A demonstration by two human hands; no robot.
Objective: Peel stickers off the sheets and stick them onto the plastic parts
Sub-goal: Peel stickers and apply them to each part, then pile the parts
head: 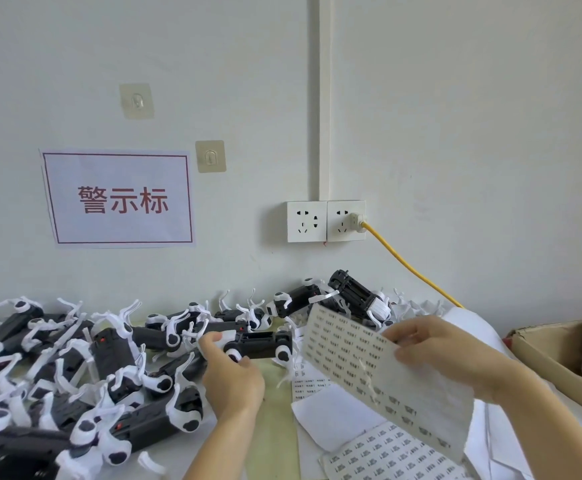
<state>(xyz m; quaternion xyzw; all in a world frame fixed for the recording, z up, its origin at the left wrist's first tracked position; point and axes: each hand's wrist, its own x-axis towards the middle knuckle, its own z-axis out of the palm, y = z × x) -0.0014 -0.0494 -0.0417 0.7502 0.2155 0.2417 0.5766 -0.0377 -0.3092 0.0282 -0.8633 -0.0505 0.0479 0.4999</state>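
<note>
Part in left hand, sticker sheet lifted in right, sheet at 3 o'clock of the part.

Pile of plastic parts (75, 368) at 9 o'clock. Left hand (230, 372) grips a black-and-white plastic part (258, 344), long axis running 9-to-3, level. Right hand (431, 351) pinches the sticker sheet (362, 368), tilted, near edge just beside the part. More sheets (386, 452) lie flat at 5 o'clock. Right hand nearer the stickers; likely peels next.

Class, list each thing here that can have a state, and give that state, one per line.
Left hand: grips a plastic part.
Plastic part: held above the table.
Right hand: holds a sticker sheet.
Sticker sheet: lifted, tilted, partly peeled.
Left socket: empty.
Right socket: plug in.
Box: open.
</note>
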